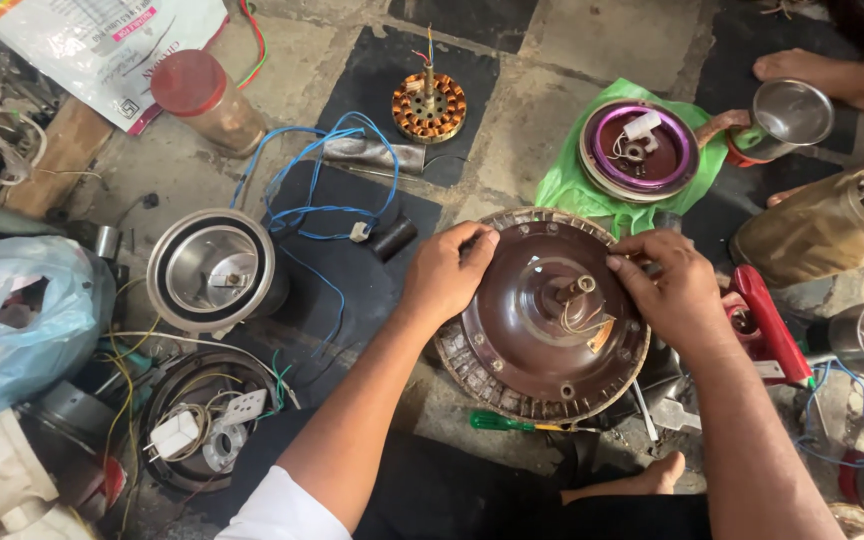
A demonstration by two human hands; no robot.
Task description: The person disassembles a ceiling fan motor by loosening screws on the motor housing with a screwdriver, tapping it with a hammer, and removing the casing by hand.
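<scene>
A round brown fan motor housing [522, 330] lies on the floor in front of me, with a short shaft and thin wires at its centre [577, 295]. My left hand [447, 275] grips its upper left rim, fingers curled over the edge. My right hand [667, 285] rests on its right side, fingertips pressing the top face near the shaft. Both forearms reach in from the bottom of the view.
A copper-wound stator [429, 105] and blue wires [312, 190] lie beyond. A purple round cover [640, 150] sits on a green bag. A steel mixer base [214, 270] stands left. A green-handled screwdriver [497, 422] and a red tool [772, 325] lie nearby. Another person's foot [832, 75] is top right.
</scene>
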